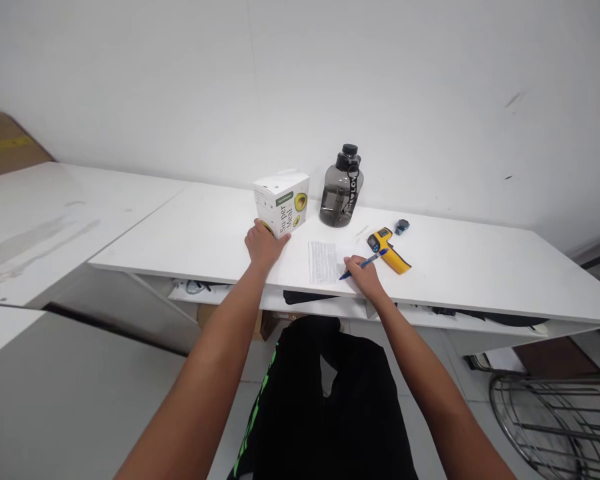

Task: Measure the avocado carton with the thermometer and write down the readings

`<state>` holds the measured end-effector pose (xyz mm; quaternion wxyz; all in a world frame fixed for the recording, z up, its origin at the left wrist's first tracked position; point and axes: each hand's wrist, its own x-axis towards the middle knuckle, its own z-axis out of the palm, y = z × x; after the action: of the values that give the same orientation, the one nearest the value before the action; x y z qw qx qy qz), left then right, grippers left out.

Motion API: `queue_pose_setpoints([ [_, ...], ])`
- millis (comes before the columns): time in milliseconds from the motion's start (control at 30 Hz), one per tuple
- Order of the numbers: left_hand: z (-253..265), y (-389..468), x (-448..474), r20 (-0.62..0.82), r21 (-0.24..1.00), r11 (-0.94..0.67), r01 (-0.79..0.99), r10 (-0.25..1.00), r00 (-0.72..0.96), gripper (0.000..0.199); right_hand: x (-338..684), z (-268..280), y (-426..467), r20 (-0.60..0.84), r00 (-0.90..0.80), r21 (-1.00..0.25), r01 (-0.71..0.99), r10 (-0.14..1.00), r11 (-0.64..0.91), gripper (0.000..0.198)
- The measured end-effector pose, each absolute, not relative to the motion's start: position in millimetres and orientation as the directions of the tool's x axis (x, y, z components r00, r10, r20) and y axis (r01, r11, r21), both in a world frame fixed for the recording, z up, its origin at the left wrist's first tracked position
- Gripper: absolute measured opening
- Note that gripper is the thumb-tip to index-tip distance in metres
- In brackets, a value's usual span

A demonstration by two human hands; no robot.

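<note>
My left hand [266, 244] grips the lower part of a white box [283, 199] printed "Super Meal" with avocado pictures; the box stands on the white desk. In my right hand [364, 273] is a blue pen [374, 258], its tip down at the right part of a sheet of paper [323, 263]. Dense small lines of text cover the sheet's left part. Right of the pen lies a yellow and black infrared thermometer [389, 252]. A dark translucent water jug [341, 190] with a black cap stands behind the paper.
A small dark blue object, perhaps a watch [402, 227], lies beyond the thermometer. A shelf [337, 305] with dark items runs under the desk [460, 267]. A cardboard box [7, 147] sits far left, and a metal rack [555, 420] stands at lower right.
</note>
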<state>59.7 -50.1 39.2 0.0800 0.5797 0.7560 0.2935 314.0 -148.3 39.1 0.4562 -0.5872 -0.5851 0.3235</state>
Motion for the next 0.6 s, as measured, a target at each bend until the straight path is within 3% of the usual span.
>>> queue_pose_setpoints([
  [600, 33.8, -47.6, 57.4, 0.248, 0.543, 0.134, 0.829, 0.918, -0.310, 0.093, 308.7, 43.9, -150.7, 0.091, 0.084, -0.902, 0.428, 0.992, 0.046, 0.032],
])
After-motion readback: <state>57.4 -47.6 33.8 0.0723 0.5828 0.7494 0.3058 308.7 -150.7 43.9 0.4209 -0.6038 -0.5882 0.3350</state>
